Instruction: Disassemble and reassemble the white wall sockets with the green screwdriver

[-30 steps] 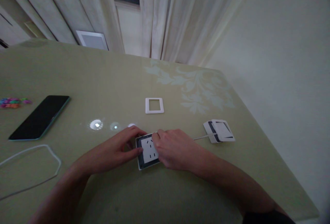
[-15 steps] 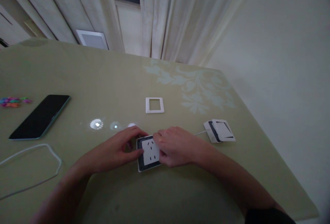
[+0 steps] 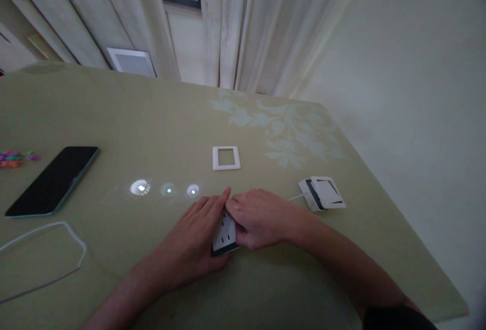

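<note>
A white wall socket (image 3: 227,233) in a dark-edged box lies low over the near middle of the table, between my two hands. Around its left side wraps my left hand (image 3: 197,236), with the thumb along the near edge and the fingers over the far side. My right hand (image 3: 261,218) has its fingers curled onto the socket's right end, which they cover. Whatever those fingertips pinch is hidden. Beyond the hands, a square white frame (image 3: 215,159) with a cut-out middle rests flat on the table.
To the right sits a white box with a loose cover plate (image 3: 327,193), a thin cable leading from it toward my right hand. At left are a black tablet (image 3: 53,182), a white cable (image 3: 72,231) and small coloured pieces (image 3: 15,159). Curtains and a wall border the table.
My left hand has shifted right and closed around the socket's left side, covering more of it. My right hand keeps its grip at the right end. The view has moved slightly.
</note>
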The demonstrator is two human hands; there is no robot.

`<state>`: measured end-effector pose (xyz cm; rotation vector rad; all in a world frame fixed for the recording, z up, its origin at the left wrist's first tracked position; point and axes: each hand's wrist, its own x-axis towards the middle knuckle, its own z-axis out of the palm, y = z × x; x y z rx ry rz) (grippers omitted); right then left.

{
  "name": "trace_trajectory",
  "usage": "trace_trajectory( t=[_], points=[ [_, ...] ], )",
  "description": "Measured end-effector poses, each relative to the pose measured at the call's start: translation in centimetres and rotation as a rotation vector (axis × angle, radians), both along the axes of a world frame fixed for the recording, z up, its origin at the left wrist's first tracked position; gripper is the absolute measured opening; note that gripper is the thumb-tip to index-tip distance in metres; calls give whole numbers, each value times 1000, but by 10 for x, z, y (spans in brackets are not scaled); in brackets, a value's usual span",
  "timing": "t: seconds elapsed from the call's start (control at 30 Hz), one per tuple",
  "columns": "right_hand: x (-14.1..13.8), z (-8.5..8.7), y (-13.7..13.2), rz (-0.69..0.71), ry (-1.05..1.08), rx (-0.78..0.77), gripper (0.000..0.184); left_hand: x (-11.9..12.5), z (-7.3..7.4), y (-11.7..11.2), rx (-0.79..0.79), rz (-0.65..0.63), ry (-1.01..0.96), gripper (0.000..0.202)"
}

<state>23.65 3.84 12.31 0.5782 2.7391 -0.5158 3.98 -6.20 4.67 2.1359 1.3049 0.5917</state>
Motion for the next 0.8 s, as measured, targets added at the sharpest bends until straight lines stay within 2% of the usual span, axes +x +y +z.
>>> trace_trajectory(
  t=[0.13, 0.23, 0.3, 0.37, 0.5, 0.57, 0.7, 0.8],
  points=[
    [10, 9, 11, -25, 202, -77, 21, 2, 11, 6, 14, 30, -98, 95],
    [18, 19, 17, -140, 423, -86, 15, 1, 22, 6, -1, 84, -270, 91],
    [22, 25, 19, -218, 568, -70, 15, -1, 25, 2, -51, 111, -405, 91],
    [23, 28, 19, -247, 665, -91, 22, -2, 22, -4, -168, 149, -583, 86],
    [21, 27, 18, -250, 671, -192, 43, 5, 12, -6, -613, 329, -1196, 62],
    [18, 24, 18, -240, 643, -242, 46, 12, 11, -2, -768, 415, -1389, 52],
    [12, 16, 18, -251, 571, -247, 44, 23, 19, 6, -776, 582, -1475, 33],
    [11, 13, 19, -301, 525, -246, 36, 27, 25, 9, -772, 675, -1475, 31]
  ],
)
